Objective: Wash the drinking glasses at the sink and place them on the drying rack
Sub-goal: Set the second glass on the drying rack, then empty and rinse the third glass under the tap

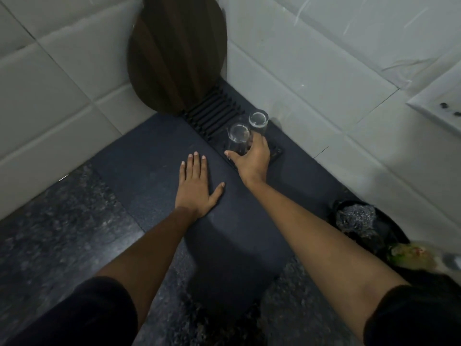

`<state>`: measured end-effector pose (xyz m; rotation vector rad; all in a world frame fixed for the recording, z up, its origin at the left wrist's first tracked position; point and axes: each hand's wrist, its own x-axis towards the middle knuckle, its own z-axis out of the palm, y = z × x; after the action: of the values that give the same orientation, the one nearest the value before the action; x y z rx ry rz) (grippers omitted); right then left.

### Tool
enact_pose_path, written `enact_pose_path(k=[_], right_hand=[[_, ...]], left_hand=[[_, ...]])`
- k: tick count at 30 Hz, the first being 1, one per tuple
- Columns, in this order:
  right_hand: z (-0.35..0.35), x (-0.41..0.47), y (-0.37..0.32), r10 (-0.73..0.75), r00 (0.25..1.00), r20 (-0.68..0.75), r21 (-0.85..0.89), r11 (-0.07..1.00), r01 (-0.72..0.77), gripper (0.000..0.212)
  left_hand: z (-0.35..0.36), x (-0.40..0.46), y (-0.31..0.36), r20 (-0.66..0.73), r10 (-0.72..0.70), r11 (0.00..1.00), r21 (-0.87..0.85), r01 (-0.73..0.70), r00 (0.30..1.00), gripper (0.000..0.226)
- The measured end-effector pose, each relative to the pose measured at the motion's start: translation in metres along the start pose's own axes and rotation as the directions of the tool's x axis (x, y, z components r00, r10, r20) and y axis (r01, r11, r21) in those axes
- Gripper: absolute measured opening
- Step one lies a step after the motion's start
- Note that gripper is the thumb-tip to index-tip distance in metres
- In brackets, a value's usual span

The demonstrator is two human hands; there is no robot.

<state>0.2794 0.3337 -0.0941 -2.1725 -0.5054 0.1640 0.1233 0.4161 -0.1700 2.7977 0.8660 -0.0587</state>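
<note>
Two clear drinking glasses stand upright on the black drying rack [219,108] in the corner where two white tiled walls [311,58] meet. The nearer glass [238,141] is in the right hand [252,161], whose thumb and fingers curl round its lower part; its base is hidden behind the fingers, so whether it rests on the rack cannot be told. The farther glass [258,122] stands just behind and to the right, close beside the first; whether the two touch cannot be told. The left hand [197,186] lies flat on a dark mat [149,151], fingers straight and slightly spread, thumb out to the side, holding nothing, just left of the right hand. One dark wooden board [177,53] leans upright into the wall corner, its lower edge on the far slotted end of the rack, well behind the glasses. The rack's slots between board and glasses hold nothing. The mat covers the middle of a speckled dark stone counter [50,233], which shows bare to the left and at the near edge. To the right, near the right forearm, sits one dark bowl [391,226] with a crumpled shiny lump [356,218] in it; below it is a blurred greenish thing that cannot be made out. A white ledge [439,108] juts from the right wall, well apart from the glasses. The walls close off the rack on the far and right sides, leaving room toward the mat.
</note>
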Motion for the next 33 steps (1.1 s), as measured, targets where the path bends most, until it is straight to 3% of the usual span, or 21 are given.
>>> enact_pose_path(k=[7, 11, 16, 21, 24, 28, 33], right_hand=[[-0.016, -0.015, 0.002, 0.043, 0.999, -0.006, 0.068, 0.997, -0.043, 0.071], [-0.056, -0.049, 0.009, 0.055, 0.998, -0.025, 0.103, 0.993, -0.052, 0.059], [-0.118, -0.119, 0.025, 0.022, 0.996, -0.085, 0.087, 0.996, -0.014, 0.042], [-0.193, -0.174, 0.047, -0.075, 0.973, -0.220, -0.036, 0.997, 0.068, 0.042], [-0.239, -0.200, 0.074, -0.065, 0.945, -0.321, -0.090, 0.995, 0.038, 0.040], [-0.282, -0.240, 0.113, 0.126, 0.929, -0.349, -0.072, 0.984, -0.161, 0.055], [-0.295, -0.268, 0.150, 0.335, 0.924, -0.187, -0.077, 0.932, -0.354, 0.091]], left_hand=[[0.000, -0.002, 0.002, -0.007, 0.001, 1.000, -0.014, -0.001, 1.000, 0.094], [0.000, -0.018, 0.023, 0.016, -0.014, 0.997, -0.078, 0.015, 1.000, 0.073], [0.006, -0.073, 0.083, 0.038, 0.171, 0.970, -0.184, -0.161, 0.985, 0.064], [0.013, -0.124, 0.136, 0.045, 0.313, 0.930, -0.215, -0.297, 0.949, 0.065], [0.023, -0.152, 0.160, 0.042, 0.374, 0.909, -0.215, -0.357, 0.926, 0.067], [0.037, -0.190, 0.194, 0.064, 0.432, 0.887, -0.209, -0.411, 0.900, 0.070], [0.056, -0.218, 0.221, 0.143, 0.430, 0.902, -0.091, -0.421, 0.891, 0.085]])
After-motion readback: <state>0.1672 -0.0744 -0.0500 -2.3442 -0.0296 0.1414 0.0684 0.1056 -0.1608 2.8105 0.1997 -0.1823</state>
